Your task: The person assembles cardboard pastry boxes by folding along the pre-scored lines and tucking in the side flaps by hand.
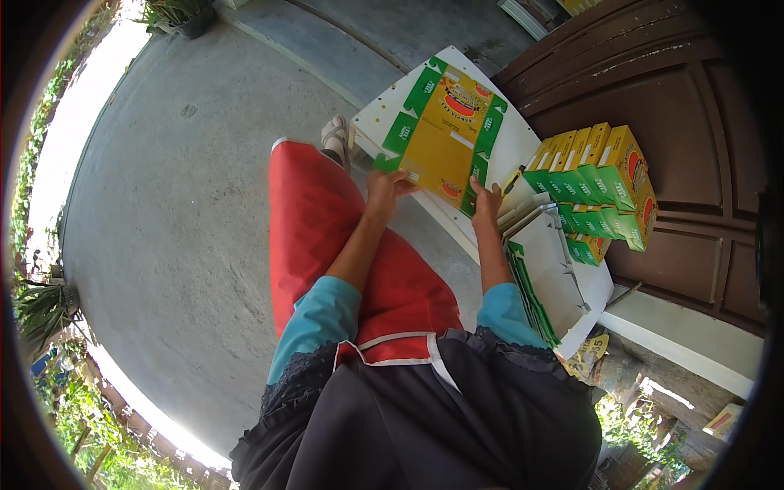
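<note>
A flat, unfolded carton blank [437, 151], yellow in the middle with green flaps, lies over the white table [392, 102]. My left hand [388, 188] pinches its near left corner. At the near right corner, my right hand [485, 201] grips a green flap with the thumb on top; its other fingers are partly hidden under the card. Right of that hand, a pile of flat carton blanks [563, 257] shows pale inner sides and green edges. Folded yellow and green cartons [588, 167] are stacked in rows beyond the pile.
A brown panelled wooden door [686, 188] stands close behind the cartons on the right. Concrete floor [180, 188] spreads to the left, with potted plants [45, 306] along its edge. A sandalled foot [335, 135] shows beside the table. My red apron [314, 212] hangs in front of me.
</note>
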Demonstrator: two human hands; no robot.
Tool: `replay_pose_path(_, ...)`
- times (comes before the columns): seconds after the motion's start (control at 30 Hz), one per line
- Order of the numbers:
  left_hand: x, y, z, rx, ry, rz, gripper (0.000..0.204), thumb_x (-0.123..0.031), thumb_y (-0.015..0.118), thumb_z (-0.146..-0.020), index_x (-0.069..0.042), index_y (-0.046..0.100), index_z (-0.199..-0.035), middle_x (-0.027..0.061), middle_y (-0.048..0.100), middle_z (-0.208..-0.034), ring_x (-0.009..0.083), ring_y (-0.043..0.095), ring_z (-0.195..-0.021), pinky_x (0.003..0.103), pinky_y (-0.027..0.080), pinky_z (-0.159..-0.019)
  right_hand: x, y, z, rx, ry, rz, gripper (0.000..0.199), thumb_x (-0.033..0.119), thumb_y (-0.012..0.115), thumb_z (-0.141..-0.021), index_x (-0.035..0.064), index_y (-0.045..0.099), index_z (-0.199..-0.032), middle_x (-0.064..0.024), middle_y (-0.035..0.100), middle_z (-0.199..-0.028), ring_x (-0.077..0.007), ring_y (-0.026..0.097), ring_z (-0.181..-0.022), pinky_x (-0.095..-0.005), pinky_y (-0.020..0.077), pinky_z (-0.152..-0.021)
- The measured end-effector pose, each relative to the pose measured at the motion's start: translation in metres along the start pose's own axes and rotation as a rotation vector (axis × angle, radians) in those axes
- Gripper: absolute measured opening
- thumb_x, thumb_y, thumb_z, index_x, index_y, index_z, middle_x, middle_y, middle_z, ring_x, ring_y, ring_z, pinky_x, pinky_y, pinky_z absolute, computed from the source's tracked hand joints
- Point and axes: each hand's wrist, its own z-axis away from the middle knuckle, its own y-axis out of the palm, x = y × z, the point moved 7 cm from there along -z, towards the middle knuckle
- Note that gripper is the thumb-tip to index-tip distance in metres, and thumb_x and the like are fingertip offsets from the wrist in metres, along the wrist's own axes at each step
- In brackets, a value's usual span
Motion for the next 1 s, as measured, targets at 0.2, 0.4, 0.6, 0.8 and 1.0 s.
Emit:
replay_pose_path(0.2, 0.003, 0.004, 0.006, 0.094, -0.013, 0.098, 0.031, -0.009, 0.056, -0.094, 0.009, 0.050, -0.118, 0.0211, 0.064, -0.105, 0.0300, 0.069, -0.083, 0.040, 0.061, -0.076, 0.044, 0.009, -0.004, 0.577, 0.143, -0.433, 0.035, 0.011, 0.070, -0.086, 0.0025, 0.062, -0.118, -0.0058, 0.069, -0.105, -0.0177, 0.066, -0.094, -0.0315, 0.0528, -0.079)
replay_pose_path(0.4, 0.028, 0.032, 0.035, 0.318, -0.418, -0.017, 0.044, -0.032, 0.062, -0.094, 0.008, 0.054, -0.113, 0.0196, 0.064, -0.092, 0.0305, 0.070, -0.079, 0.045, 0.061, -0.074, 0.209, -0.012, 0.029, 0.529, -0.321, -0.081, 0.032, 0.002, 0.064, -0.081, 0.0020, 0.065, -0.112, -0.0029, 0.069, -0.088, -0.0099, 0.062, -0.065, -0.0231, 0.0458, -0.050)
replay_pose_path(0.6, 0.041, -0.010, 0.018, 0.106, -0.357, -0.293, 0.046, -0.032, 0.062, -0.093, 0.010, 0.053, -0.110, 0.0224, 0.063, -0.090, 0.0354, 0.069, -0.078, 0.048, 0.060, -0.070, 0.302, 0.007, 0.097, 0.508, -0.573, 0.408, 0.023, 0.007, 0.058, -0.081, 0.0011, 0.061, -0.103, -0.0068, 0.067, -0.083, -0.0126, 0.062, -0.061, -0.0278, 0.0461, -0.046)
replay_pose_path(0.8, 0.044, -0.026, 0.009, -0.118, -0.330, -0.321, 0.034, -0.021, 0.059, -0.093, 0.009, 0.053, -0.108, 0.0238, 0.062, -0.091, 0.0376, 0.068, -0.076, 0.048, 0.060, -0.068, 0.231, 0.027, 0.040, 0.341, -0.539, 0.503, 0.025, 0.008, 0.059, -0.080, 0.0042, 0.060, -0.105, -0.0035, 0.065, -0.085, -0.0150, 0.061, -0.067, -0.0315, 0.0492, -0.051)
replay_pose_path(1.0, 0.042, -0.035, 0.006, -0.255, -0.357, -0.205, 0.024, -0.016, 0.052, -0.096, 0.007, 0.053, -0.102, 0.0228, 0.062, -0.091, 0.0371, 0.068, -0.079, 0.049, 0.060, -0.070, 0.274, 0.008, 0.026, 0.431, -0.976, 0.920, 0.020, 0.004, 0.057, -0.079, -0.0004, 0.062, -0.098, -0.0186, 0.067, -0.088, -0.0321, 0.067, -0.076, -0.0394, 0.0545, -0.065)
